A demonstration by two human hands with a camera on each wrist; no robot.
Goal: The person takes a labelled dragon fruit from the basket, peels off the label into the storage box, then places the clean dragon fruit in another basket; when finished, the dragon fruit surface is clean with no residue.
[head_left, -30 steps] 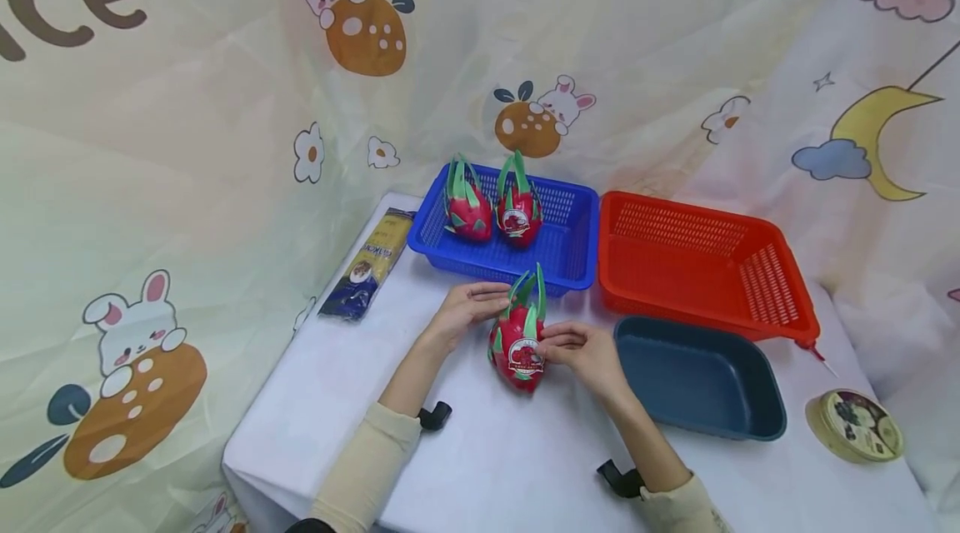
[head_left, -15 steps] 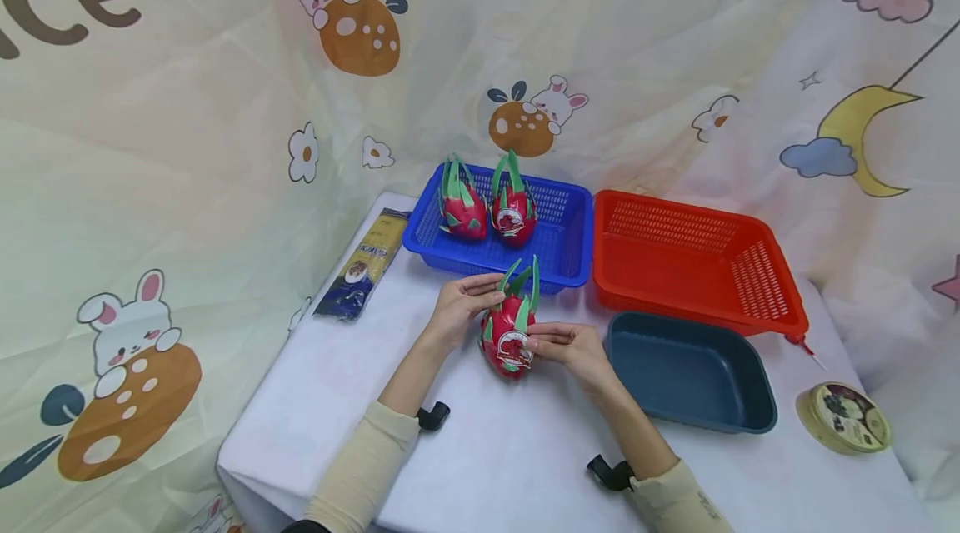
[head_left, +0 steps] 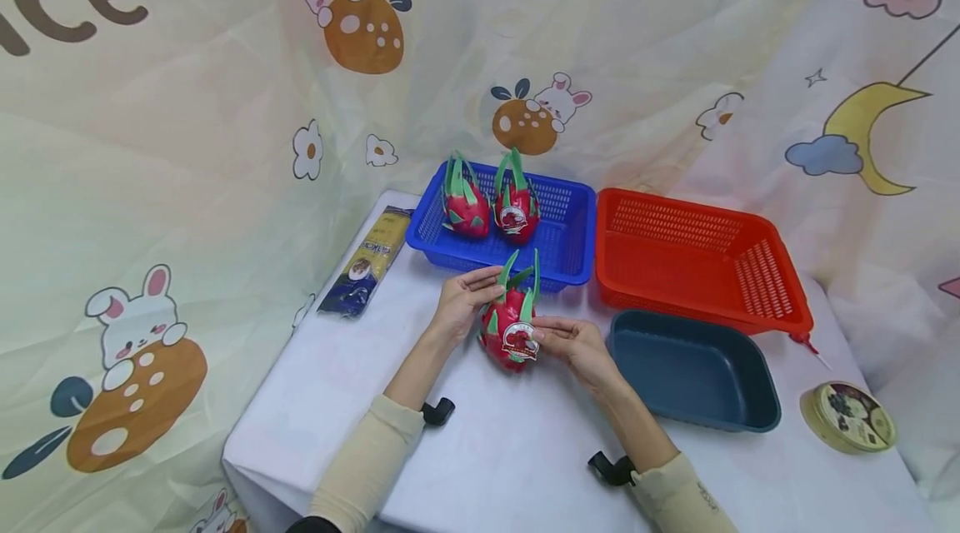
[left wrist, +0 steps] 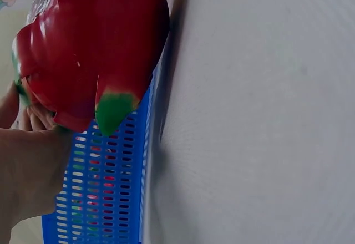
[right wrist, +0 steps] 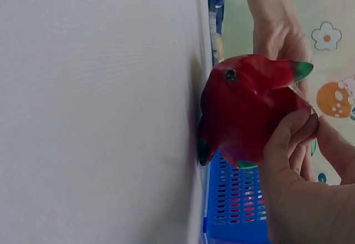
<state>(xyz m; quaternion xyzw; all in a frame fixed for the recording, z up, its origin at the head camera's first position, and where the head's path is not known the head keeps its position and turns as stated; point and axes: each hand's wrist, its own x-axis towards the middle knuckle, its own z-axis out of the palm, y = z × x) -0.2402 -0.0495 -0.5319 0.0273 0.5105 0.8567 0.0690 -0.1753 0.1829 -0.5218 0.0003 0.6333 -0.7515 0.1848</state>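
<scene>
A red dragon fruit (head_left: 501, 340) with green leaf tips is held low over the white table, in front of the blue basket. My left hand (head_left: 457, 304) grips its upper left side by the leaves; in the left wrist view the red underside (left wrist: 111, 44) fills the upper left, hiding the fingertips. With thumb and forefinger, my right hand (head_left: 581, 350) pinches the right edge of the round white-rimmed sticker (head_left: 520, 341) on the fruit's front. The right wrist view shows that pinch beside the dragon fruit (right wrist: 244, 105), my left hand (right wrist: 283, 39) behind it.
Two more dragon fruits (head_left: 467, 212) stand in the blue basket (head_left: 573, 225) at the back. A red basket (head_left: 697, 296) and a dark blue tray (head_left: 697, 420) are on the right, a round tin (head_left: 851, 418) beyond. A yellow and blue packet (head_left: 367, 258) lies at left.
Both hands have moved slightly away from me, toward the blue basket, with the dragon fruit between them. The left hand's grip and the right hand's pinch look the same.
</scene>
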